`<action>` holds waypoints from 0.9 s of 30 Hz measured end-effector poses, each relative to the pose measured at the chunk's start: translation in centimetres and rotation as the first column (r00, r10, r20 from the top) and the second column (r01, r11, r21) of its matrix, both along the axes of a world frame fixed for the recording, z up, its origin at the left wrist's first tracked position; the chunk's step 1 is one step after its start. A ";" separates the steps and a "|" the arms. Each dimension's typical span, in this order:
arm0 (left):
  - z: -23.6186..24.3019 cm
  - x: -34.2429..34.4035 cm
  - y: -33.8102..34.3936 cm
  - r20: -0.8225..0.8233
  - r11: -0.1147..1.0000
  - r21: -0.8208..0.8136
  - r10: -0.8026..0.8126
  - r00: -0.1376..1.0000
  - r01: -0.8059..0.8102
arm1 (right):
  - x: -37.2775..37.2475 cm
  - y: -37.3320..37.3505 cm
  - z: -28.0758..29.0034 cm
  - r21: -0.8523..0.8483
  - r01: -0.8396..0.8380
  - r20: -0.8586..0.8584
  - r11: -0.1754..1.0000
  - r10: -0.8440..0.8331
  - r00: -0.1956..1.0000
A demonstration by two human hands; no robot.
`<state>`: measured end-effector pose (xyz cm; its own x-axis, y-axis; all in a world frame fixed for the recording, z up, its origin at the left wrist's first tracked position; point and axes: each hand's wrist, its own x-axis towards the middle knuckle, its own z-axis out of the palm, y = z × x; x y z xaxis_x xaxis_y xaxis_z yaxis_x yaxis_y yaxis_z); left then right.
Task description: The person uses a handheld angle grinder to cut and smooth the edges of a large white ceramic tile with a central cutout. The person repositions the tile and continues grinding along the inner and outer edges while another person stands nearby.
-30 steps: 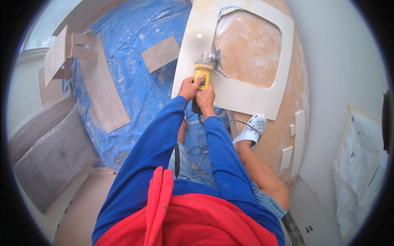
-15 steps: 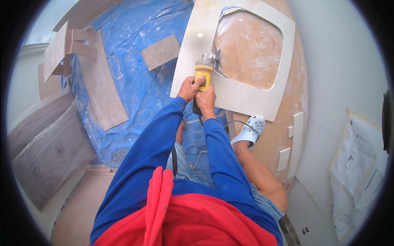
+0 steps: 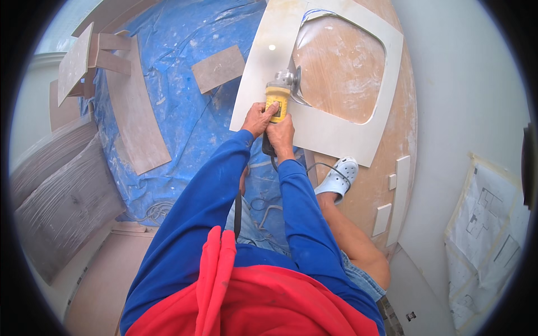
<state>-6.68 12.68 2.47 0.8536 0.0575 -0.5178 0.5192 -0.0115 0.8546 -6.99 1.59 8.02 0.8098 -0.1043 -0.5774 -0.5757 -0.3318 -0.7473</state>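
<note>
Basically, left hand [image 3: 258, 120] and right hand [image 3: 281, 136] were both wrapped round the grinder [image 3: 277, 96], left farther up its body, long axis roughly 6-to-12, disc [image 3: 297, 80] about 1 o'clock from the grip, beside the 9 o'clock edge of the cutout [image 3: 340, 70] in the panel [image 3: 336, 139], contact unclear.

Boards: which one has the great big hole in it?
The white panel under the yellow angle grinder: it has a large, rounded opening. The small brown board and long brown board over the blue sheet show none.
</note>
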 end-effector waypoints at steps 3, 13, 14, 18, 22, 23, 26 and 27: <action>0.0 -0.1 -0.1 0.008 1.000 0.005 0.013 1.000 -0.014 | 0.0 -0.1 0.1 0.019 0.023 0.014 1.000 -0.024 1.000; -0.4 -0.3 -0.3 0.024 1.000 0.009 0.022 0.999 -0.023 | -0.1 -0.2 0.2 0.022 0.006 0.008 1.000 -0.006 1.000; -0.5 -0.4 -0.2 0.028 1.000 0.012 0.024 0.999 -0.024 | -0.1 -0.2 0.2 0.021 0.008 0.015 1.000 -0.009 1.000; -1.0 -0.4 -0.3 0.023 0.999 -0.008 0.036 0.999 -0.036 | 0.1 -0.4 0.1 0.034 -0.011 -0.021 0.999 0.012 1.000; -1.0 -0.4 -0.3 0.022 0.999 0.026 0.023 0.999 -0.024 | 0.0 -0.6 -0.1 0.044 -0.009 -0.016 0.999 0.010 1.000; -0.9 -0.4 -0.4 0.012 0.999 0.030 0.020 1.000 -0.020 | 0.0 -0.6 -0.2 0.057 0.002 -0.015 0.998 -0.001 1.000; -0.6 -0.4 -0.4 0.026 0.999 0.031 0.024 0.999 -0.024 | -0.1 -0.7 -0.5 0.053 -0.002 -0.029 0.999 0.004 1.000; -0.5 -0.4 -0.5 0.028 0.999 0.037 0.026 0.999 -0.027 | 0.0 -0.8 -0.6 0.041 -0.007 -0.033 0.999 0.008 0.999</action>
